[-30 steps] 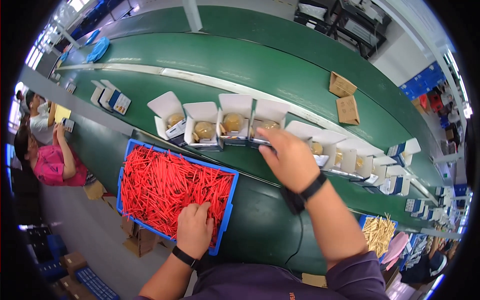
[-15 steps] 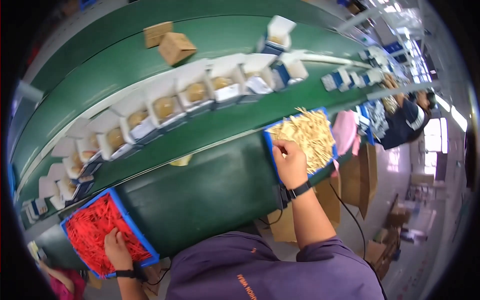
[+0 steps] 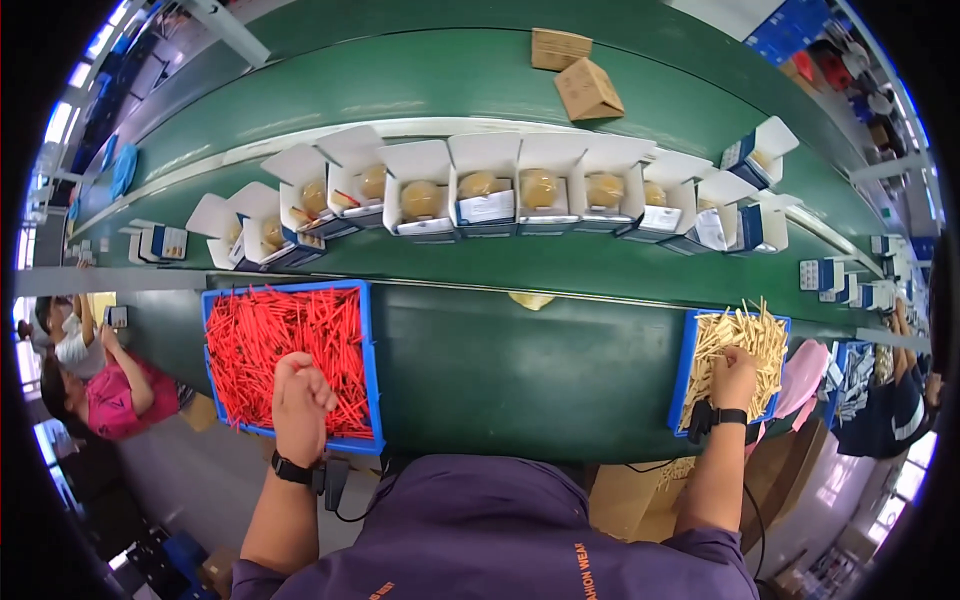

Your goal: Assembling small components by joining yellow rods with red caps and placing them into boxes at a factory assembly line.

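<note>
Head view: red sticks (image 3: 280, 325) under curled left fingers (image 3: 293, 364), tan sticks (image 3: 763, 335) at right fingers (image 3: 738, 356); grips unclear.

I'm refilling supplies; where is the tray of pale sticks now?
The blue tray of pale sticks is on the right in the head view, on the green table, beneath the right hand and left of the pink item.

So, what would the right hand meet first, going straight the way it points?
The right hand would probably meet the pale sticks first; it looks right over them, though whether it touches them is unclear.
</note>
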